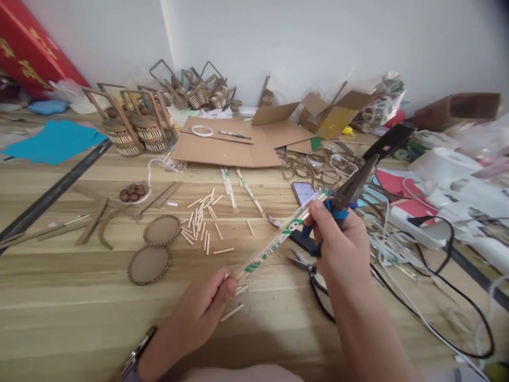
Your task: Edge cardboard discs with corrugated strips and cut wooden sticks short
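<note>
A pair of disposable chopsticks in a clear wrapper with green print (pixel 274 245) slants between my hands. My left hand (pixel 212 300) is closed on its lower end, where bare wood shows. My right hand (pixel 338 233) pinches the upper end with thumb and finger, and also grips blue-handled pliers (pixel 352 185) whose long dark jaws point up and away. Short cut stick pieces (pixel 202 220) lie scattered beyond my left hand. Black-handled scissors (pixel 314 273) rest on the table just left of my right forearm.
Two round scalloped discs (pixel 149 264) and a bowl of brown nuts (pixel 133 193) are at left. More wrapped chopsticks (pixel 250 192), a phone (pixel 303 192) and flat cardboard (pixel 226 146) lie ahead. Small handled baskets (pixel 153 135) stand behind; cables (pixel 441 339) loop at right.
</note>
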Demonstrator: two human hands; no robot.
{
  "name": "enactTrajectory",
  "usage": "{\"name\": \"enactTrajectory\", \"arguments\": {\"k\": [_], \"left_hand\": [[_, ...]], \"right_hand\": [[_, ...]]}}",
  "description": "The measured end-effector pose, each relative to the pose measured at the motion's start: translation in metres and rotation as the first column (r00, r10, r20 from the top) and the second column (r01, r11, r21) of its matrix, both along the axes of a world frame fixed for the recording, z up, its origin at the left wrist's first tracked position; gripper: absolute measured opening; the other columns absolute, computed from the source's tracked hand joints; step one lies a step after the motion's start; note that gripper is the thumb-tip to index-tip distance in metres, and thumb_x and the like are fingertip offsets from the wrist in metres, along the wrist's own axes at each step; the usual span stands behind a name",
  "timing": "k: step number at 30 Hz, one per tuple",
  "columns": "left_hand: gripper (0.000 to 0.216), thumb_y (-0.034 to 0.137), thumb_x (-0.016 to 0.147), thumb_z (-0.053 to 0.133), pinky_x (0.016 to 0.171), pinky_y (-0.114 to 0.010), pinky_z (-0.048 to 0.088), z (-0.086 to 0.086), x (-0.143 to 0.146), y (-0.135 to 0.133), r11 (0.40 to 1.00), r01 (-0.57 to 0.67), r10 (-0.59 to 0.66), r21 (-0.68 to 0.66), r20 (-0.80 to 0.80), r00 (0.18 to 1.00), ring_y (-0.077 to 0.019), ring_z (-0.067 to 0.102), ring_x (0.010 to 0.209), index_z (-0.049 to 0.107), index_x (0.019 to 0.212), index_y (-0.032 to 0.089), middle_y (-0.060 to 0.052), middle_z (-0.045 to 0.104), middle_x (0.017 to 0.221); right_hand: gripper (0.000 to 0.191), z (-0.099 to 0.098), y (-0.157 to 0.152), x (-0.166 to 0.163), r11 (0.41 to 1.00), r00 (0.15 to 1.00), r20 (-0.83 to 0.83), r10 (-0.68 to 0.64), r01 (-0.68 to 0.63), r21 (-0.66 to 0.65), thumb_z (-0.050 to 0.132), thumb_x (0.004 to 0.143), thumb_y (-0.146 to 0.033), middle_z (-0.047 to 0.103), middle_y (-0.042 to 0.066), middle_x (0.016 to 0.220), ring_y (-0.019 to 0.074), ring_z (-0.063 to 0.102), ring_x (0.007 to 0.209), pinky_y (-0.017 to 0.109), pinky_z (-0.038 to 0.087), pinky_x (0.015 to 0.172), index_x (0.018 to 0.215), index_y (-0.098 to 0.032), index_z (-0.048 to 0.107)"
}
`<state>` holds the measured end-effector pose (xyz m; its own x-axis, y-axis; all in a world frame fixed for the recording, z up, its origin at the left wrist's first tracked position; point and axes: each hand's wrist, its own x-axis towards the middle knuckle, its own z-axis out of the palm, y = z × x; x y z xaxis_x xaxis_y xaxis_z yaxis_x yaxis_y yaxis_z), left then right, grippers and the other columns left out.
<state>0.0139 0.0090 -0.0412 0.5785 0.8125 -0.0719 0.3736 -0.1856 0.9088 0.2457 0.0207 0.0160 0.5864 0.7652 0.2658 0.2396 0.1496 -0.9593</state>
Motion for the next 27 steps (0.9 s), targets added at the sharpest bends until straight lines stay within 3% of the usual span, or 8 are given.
{"name": "enactTrajectory", "arguments": {"k": [5, 8, 14, 17, 20, 22, 24, 27], "left_hand": [[0.043, 0.05, 0.101, 0.026, 0.056, -0.027, 0.035, -0.004, 0.004, -0.004, 1.0, -0.025, 0.026, 0.017, -0.031, 0.999, -0.0167, 0.048, 0.058, 0.041, 0.07, 0.024, 0.003, 0.048, 0.062], [0.044, 0.052, 0.1, 0.025, 0.058, -0.027, 0.037, -0.004, 0.008, -0.004, 0.998, -0.057, 0.057, -0.004, -0.065, 0.996, -0.0175, 0.051, 0.06, 0.043, 0.072, 0.024, 0.002, 0.052, 0.063], [0.041, 0.049, 0.101, 0.028, 0.061, -0.028, 0.037, -0.009, 0.015, -0.007, 0.993, -0.118, 0.114, -0.029, -0.101, 0.988, -0.0191, 0.055, 0.064, 0.048, 0.074, 0.024, -0.001, 0.059, 0.067], [0.04, 0.046, 0.101, 0.03, 0.064, -0.028, 0.038, -0.009, 0.018, -0.01, 0.998, -0.045, 0.042, -0.032, -0.095, 0.995, -0.0194, 0.056, 0.068, 0.051, 0.075, 0.023, -0.002, 0.062, 0.071], [0.042, 0.045, 0.101, 0.032, 0.066, -0.028, 0.039, -0.009, 0.019, -0.008, 0.998, 0.04, -0.042, -0.048, -0.052, 0.998, -0.019, 0.055, 0.069, 0.057, 0.076, 0.022, -0.003, 0.061, 0.071], [0.044, 0.049, 0.1, 0.033, 0.064, -0.028, 0.039, -0.008, 0.017, -0.004, 0.994, -0.042, 0.04, -0.104, -0.016, 0.999, -0.0186, 0.054, 0.066, 0.064, 0.086, 0.021, -0.001, 0.058, 0.067], [0.051, 0.058, 0.098, 0.034, 0.059, -0.027, 0.038, -0.008, 0.013, 0.002, 0.96, -0.206, 0.216, -0.19, 0.031, 0.976, -0.0175, 0.051, 0.06, 0.066, 0.102, 0.019, 0.001, 0.053, 0.062], [0.066, 0.073, 0.089, 0.04, 0.05, -0.024, 0.033, -0.008, 0.007, 0.009, 0.884, -0.342, 0.398, -0.32, 0.127, 0.909, -0.014, 0.041, 0.05, 0.064, 0.111, 0.016, 0.006, 0.044, 0.055]], "right_hand": [[0.039, -0.014, -0.004, -0.002, 0.998, 0.984, 0.172, -0.036, 0.043, -0.04, 0.062, 0.088, -0.05, 0.046, -0.006, 0.055, 0.0118, 0.043, 0.054, 0.025, 0.035, 0.053, 0.063, -0.021, 0.055], [0.042, -0.024, -0.007, -0.013, 0.993, 0.981, 0.192, 0.002, 0.02, -0.115, 0.058, 0.09, -0.052, 0.049, -0.004, 0.058, 0.0138, 0.046, 0.058, 0.027, 0.038, 0.056, 0.062, -0.021, 0.054], [0.045, -0.053, -0.022, -0.046, 0.965, 0.993, 0.077, 0.086, -0.064, -0.255, 0.055, 0.087, -0.06, 0.047, -0.003, 0.059, 0.0148, 0.043, 0.058, 0.027, 0.039, 0.054, 0.063, -0.022, 0.049], [0.042, -0.064, -0.024, -0.05, 0.942, 0.99, -0.023, 0.138, -0.139, -0.305, 0.056, 0.089, -0.058, 0.053, -0.001, 0.063, 0.0161, 0.048, 0.062, 0.027, 0.043, 0.059, 0.067, -0.022, 0.052], [0.04, -0.062, -0.018, -0.043, 0.913, 0.969, -0.153, 0.195, -0.236, -0.332, 0.054, 0.088, -0.059, 0.06, 0.002, 0.071, 0.0177, 0.054, 0.067, 0.028, 0.046, 0.062, 0.078, -0.02, 0.059], [0.039, -0.053, -0.014, -0.035, 0.891, 0.947, -0.195, 0.254, -0.308, -0.335, 0.057, 0.086, -0.058, 0.059, 0.001, 0.07, 0.0169, 0.053, 0.065, 0.027, 0.045, 0.061, 0.077, -0.02, 0.059], [0.034, -0.041, -0.015, -0.03, 0.828, 0.907, -0.164, 0.389, -0.422, -0.369, 0.064, 0.083, -0.051, 0.055, -0.002, 0.064, 0.015, 0.05, 0.062, 0.026, 0.041, 0.059, 0.07, -0.02, 0.059], [0.029, -0.028, -0.025, -0.034, 0.605, 0.734, -0.063, 0.677, -0.603, -0.52, 0.06, 0.085, -0.036, 0.045, -0.006, 0.059, 0.0122, 0.041, 0.057, 0.024, 0.031, 0.053, 0.062, -0.021, 0.05]]}}
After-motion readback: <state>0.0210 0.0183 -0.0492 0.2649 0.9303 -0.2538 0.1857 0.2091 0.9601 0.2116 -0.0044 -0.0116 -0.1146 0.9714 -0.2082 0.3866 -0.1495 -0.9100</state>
